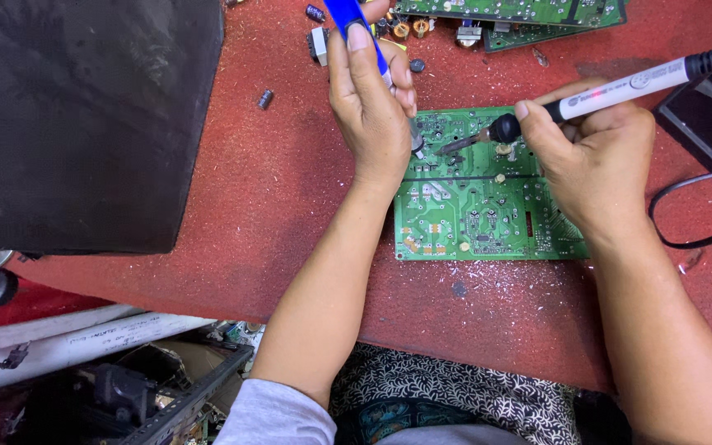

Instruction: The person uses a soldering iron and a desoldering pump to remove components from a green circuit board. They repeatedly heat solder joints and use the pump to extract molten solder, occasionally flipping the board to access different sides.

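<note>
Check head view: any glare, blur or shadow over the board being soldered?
Head view: even light, green circuit board sharp, no glare; left hand casts only a soft shadow beside it; right hand and soldering iron crisp; big black panel dim, showing little detail.

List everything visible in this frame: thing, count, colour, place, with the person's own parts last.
circuit board: one, green, on the table under both hands.
more circuit boards: at least two, green, top edge.
loose components: several, mixed colours, near the top boards.
soldering iron: one, white and black, tip on the circuit board.
blue tool: one, blue, upright.
black box: one, black, at left.
cable: one, black, at right.
table: one, red surface.
white pipes: two, lower left.
left hand: holds the blue tool.
right hand: holds the soldering iron.
</note>
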